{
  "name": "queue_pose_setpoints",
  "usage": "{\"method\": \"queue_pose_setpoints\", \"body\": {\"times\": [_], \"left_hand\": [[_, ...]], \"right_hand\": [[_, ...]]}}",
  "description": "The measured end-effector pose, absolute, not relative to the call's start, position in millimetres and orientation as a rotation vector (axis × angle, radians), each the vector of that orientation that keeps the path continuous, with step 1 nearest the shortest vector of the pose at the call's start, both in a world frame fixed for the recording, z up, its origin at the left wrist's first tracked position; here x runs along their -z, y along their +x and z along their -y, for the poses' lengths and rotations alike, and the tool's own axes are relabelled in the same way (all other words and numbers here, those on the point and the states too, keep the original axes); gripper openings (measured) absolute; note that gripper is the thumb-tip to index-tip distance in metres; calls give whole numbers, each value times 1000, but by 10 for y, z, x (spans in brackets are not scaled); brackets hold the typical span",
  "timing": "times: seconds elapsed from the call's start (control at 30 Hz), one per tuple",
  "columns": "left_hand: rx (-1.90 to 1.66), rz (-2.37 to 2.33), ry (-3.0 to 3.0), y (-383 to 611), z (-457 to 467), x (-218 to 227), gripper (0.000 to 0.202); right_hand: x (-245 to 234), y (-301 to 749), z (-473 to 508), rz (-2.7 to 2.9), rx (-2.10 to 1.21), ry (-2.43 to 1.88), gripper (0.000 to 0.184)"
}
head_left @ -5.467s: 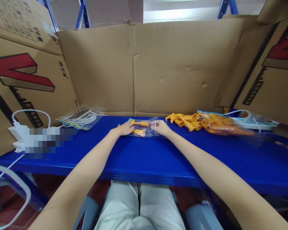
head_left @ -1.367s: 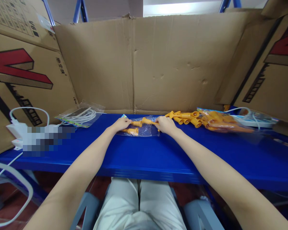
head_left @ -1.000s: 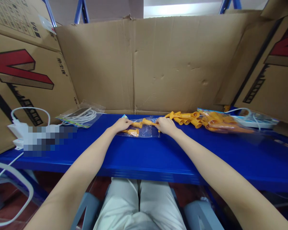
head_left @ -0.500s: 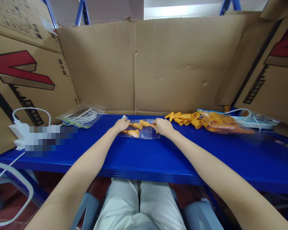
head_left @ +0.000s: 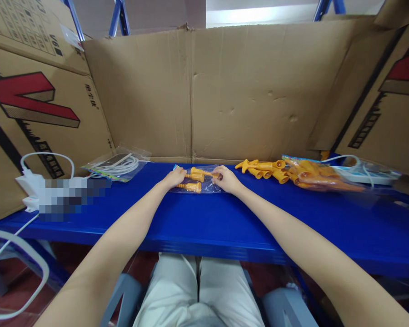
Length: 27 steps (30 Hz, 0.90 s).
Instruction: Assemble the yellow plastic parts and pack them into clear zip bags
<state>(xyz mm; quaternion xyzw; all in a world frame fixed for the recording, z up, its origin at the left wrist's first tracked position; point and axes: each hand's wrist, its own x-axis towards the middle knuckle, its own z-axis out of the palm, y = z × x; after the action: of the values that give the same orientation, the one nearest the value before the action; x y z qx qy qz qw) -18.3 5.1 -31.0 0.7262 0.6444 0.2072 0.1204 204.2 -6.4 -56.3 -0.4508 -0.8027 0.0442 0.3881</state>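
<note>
A clear plastic bag (head_left: pixel 209 187) lies on the blue table between my hands, with a few orange-yellow plastic pieces in or on it. One such piece with a cup-shaped end (head_left: pixel 192 187) is nearest me, its other end under my left fingers. My left hand (head_left: pixel 174 177) grips the bag's left end, where a strip of printed header shows. My right hand (head_left: pixel 226 180) has its fingers curled around the end of an orange plastic piece (head_left: pixel 216 175) at the bag's right side. Whether that piece is wholly inside the bag I cannot tell.
Right of my hands lie loose orange pieces (head_left: pixel 264 170) and a filled bag of them (head_left: pixel 313 175), before a white power strip (head_left: pixel 364 175). Left are a bagged white cable (head_left: pixel 122 163) and a white adapter (head_left: pixel 32 186). Cardboard (head_left: pixel 252 95) walls the back.
My right hand has shifted slightly left and its fingers have drawn in around the orange piece. The pieces at the bag have shifted a little, and the bag looks more bunched.
</note>
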Motion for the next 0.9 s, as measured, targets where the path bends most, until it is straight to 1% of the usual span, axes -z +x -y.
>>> {"method": "queue_pose_setpoints", "body": {"times": [0.1,0.23,0.4,0.6,0.8,0.9], "left_hand": [[-622,-1862,2116,-176,-47,308,45],[-635,-1851,2093,-174,-47,311,44],[-671,-1802,2101,-167,-59,319,46],[-727,-1723,2099,-160,-56,323,47],[-741,-1750,2096,-139,-78,338,49],[-760,-1740,2093,-138,-105,358,48]], "right_hand": [[599,2042,18,1921,-247,-1108,17],[596,2006,22,1695,-492,-1159,12],[540,1971,83,1446,-789,-1154,16],[557,1972,84,1515,-788,-1107,18],[618,1932,76,1569,-750,-1189,37],[602,1926,90,1575,-791,-1278,40]]}}
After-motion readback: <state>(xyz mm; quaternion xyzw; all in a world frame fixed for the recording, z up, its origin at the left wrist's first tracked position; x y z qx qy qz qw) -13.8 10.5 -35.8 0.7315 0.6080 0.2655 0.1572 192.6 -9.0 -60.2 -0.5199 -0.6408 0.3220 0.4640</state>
